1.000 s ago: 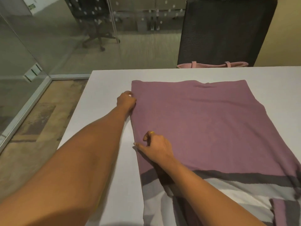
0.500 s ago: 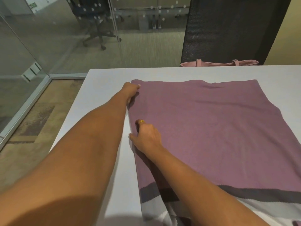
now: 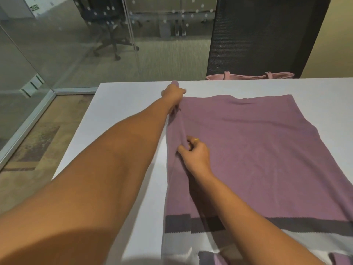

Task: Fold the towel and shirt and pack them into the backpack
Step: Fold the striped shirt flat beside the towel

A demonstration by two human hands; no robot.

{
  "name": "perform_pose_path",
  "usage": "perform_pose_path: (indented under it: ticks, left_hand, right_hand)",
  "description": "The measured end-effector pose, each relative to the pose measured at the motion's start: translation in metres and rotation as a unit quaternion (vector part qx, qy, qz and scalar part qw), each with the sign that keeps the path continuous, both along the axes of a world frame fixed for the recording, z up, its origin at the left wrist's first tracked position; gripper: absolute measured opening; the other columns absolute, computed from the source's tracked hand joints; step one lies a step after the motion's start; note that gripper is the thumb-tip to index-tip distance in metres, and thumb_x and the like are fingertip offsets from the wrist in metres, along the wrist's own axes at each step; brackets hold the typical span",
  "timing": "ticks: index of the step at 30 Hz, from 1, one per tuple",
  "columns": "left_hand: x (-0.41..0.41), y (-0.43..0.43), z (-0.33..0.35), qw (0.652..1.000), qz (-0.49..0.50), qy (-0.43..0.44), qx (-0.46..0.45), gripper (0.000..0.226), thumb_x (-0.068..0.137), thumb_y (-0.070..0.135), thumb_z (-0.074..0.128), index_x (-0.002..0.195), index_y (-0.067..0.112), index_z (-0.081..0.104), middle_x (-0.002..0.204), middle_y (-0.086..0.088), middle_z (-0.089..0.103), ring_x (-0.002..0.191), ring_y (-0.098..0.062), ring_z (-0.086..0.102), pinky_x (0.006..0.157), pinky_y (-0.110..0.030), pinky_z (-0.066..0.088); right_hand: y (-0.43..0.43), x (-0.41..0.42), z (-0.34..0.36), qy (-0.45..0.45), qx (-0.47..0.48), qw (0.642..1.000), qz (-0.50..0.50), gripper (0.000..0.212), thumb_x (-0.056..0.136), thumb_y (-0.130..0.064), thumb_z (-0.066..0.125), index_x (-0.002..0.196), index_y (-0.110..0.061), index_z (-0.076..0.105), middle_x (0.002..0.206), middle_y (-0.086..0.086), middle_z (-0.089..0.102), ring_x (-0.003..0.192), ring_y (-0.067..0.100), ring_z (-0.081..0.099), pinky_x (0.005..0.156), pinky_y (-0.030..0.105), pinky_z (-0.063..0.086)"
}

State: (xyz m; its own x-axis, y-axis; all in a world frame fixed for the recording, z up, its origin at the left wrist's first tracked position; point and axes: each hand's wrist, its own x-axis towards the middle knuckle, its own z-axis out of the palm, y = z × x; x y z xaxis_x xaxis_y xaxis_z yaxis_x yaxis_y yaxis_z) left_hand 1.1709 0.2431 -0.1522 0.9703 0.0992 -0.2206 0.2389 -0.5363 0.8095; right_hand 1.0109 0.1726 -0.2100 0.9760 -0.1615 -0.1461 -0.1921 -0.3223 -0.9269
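Note:
A mauve shirt (image 3: 257, 150) with a dark grey band and a white lower part lies spread flat on the white table (image 3: 124, 119). My left hand (image 3: 172, 93) grips the shirt's far left corner and holds it a little above the table. My right hand (image 3: 194, 154) pinches the shirt's left edge nearer to me, so the edge stands up in a raised ridge between both hands. A pink bag (image 3: 250, 75) shows just beyond the table's far edge, on a chair. No towel is in view.
A black mesh office chair (image 3: 263, 35) stands behind the table's far edge. Glass walls (image 3: 28, 60) run along the left, with another office chair (image 3: 108, 31) beyond them. The table's left edge is close to my left arm.
Both hands have closed on the shirt's left edge and lifted it off the table. My left hand moved farther away to the far corner.

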Motion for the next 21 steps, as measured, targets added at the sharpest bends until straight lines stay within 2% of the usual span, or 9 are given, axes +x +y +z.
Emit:
perform_pose_path:
  ticks: [2,4,6,7,10,13,17,21]
  left_hand:
    - [0.000,-0.014,-0.004,0.999,-0.026,0.004,0.023,0.042,0.092,0.025,0.052,0.129,0.009,0.041,0.132,-0.014,0.049,0.120,-0.031,0.046,0.099,-0.039,0.043]
    - [-0.003,-0.021,-0.011,0.998,-0.036,0.013,0.049,0.050,0.090,0.032,0.056,0.131,0.008,0.042,0.135,-0.011,0.048,0.118,-0.028,0.048,0.095,-0.034,0.046]
    - [-0.012,-0.025,-0.014,0.998,-0.046,0.025,0.027,0.046,0.094,0.032,0.050,0.132,0.007,0.044,0.134,-0.010,0.049,0.109,-0.023,0.049,0.075,-0.023,0.046]
    - [-0.020,-0.025,-0.014,0.998,-0.050,0.019,0.016,0.043,0.096,0.028,0.046,0.133,0.006,0.045,0.136,-0.011,0.048,0.109,-0.023,0.049,0.073,-0.021,0.043]
    - [-0.049,-0.020,-0.014,0.998,-0.023,-0.050,0.015,0.037,0.098,0.020,0.042,0.132,0.005,0.048,0.138,-0.012,0.048,0.124,-0.027,0.047,0.096,-0.028,0.037]
    - [-0.086,-0.011,-0.028,0.995,0.005,-0.101,0.024,0.031,0.095,0.016,0.047,0.122,0.003,0.056,0.129,-0.014,0.054,0.118,-0.028,0.052,0.094,-0.027,0.039]
    - [-0.156,-0.005,-0.046,0.990,0.003,-0.140,0.027,0.025,0.091,0.013,0.052,0.114,0.007,0.060,0.125,-0.012,0.050,0.111,-0.023,0.054,0.089,-0.020,0.039]
    - [-0.223,-0.005,-0.056,0.988,-0.046,-0.134,0.068,0.032,0.094,0.016,0.048,0.125,0.009,0.054,0.140,-0.009,0.041,0.125,-0.021,0.045,0.100,-0.022,0.033]
  right_hand:
    - [-0.012,0.000,-0.005,0.001,-0.011,1.000,-0.018,0.033,0.083,-0.009,0.058,0.116,-0.004,0.060,0.073,-0.005,0.059,0.066,0.009,0.056,0.063,0.014,0.043]
    - [-0.021,0.000,-0.012,0.009,-0.032,0.999,-0.024,0.036,0.084,-0.013,0.059,0.119,-0.004,0.059,0.071,-0.003,0.053,0.070,0.013,0.052,0.066,0.017,0.039]
    - [-0.024,-0.002,-0.015,0.020,-0.041,0.999,-0.019,0.040,0.087,-0.018,0.061,0.123,-0.004,0.055,0.066,-0.005,0.047,0.073,0.013,0.051,0.069,0.017,0.037]
    - [-0.025,-0.004,-0.016,0.023,-0.038,0.999,-0.013,0.041,0.087,-0.020,0.061,0.124,-0.004,0.053,0.065,-0.006,0.047,0.072,0.013,0.051,0.071,0.018,0.038]
    - [-0.028,-0.014,-0.014,0.031,-0.027,0.999,0.003,0.042,0.087,-0.024,0.062,0.124,-0.006,0.051,0.066,-0.005,0.050,0.075,0.013,0.054,0.074,0.023,0.042]
    - [-0.032,-0.028,-0.013,0.050,-0.029,0.998,0.026,0.041,0.086,-0.027,0.063,0.120,-0.008,0.049,0.067,-0.006,0.050,0.079,0.014,0.054,0.075,0.024,0.041]
    - [-0.038,-0.053,-0.010,0.085,-0.029,0.994,0.057,0.038,0.083,-0.030,0.067,0.111,-0.011,0.049,0.069,-0.004,0.055,0.078,0.017,0.056,0.070,0.023,0.040]
    - [-0.042,-0.086,-0.002,0.119,-0.045,0.986,0.105,0.026,0.081,-0.025,0.068,0.096,-0.014,0.049,0.068,-0.006,0.056,0.076,0.017,0.056,0.063,0.021,0.041]
